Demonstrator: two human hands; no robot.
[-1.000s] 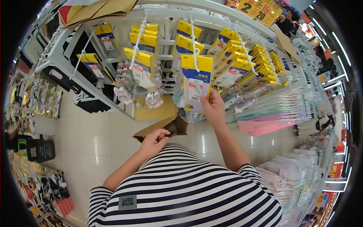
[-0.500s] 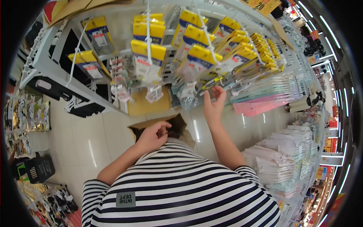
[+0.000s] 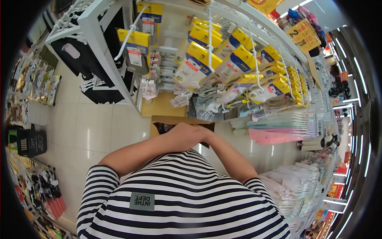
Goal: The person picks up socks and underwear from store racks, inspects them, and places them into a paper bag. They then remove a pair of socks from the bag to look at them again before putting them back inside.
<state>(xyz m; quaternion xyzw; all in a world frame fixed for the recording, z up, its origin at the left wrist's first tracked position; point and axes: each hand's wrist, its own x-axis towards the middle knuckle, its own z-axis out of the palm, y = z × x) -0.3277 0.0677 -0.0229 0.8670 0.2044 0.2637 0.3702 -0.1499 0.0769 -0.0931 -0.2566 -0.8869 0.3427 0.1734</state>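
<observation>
An open brown cardboard box (image 3: 175,119) stands in front of my waist, with something dark inside that I cannot make out. My left hand (image 3: 184,134) reaches across its near side, back of the hand upward, and its fingers are hidden. Against it, at the right part of the box, is my right hand (image 3: 204,134); its fingers are out of sight behind the left hand and in the box. Just beyond hang clear packets with yellow and blue header cards (image 3: 197,57) on white hooks.
A white metal rack (image 3: 104,51) with black garments stands at the left. Pink and green packets (image 3: 278,134) hang at the right, above stacked white packages (image 3: 286,179). A black basket (image 3: 32,141) is at the far left by the tiled floor (image 3: 89,131).
My right hand has come down from beside the hanging packets to the box. My left hand has moved right to meet it. The view has turned, shifting the display rightward.
</observation>
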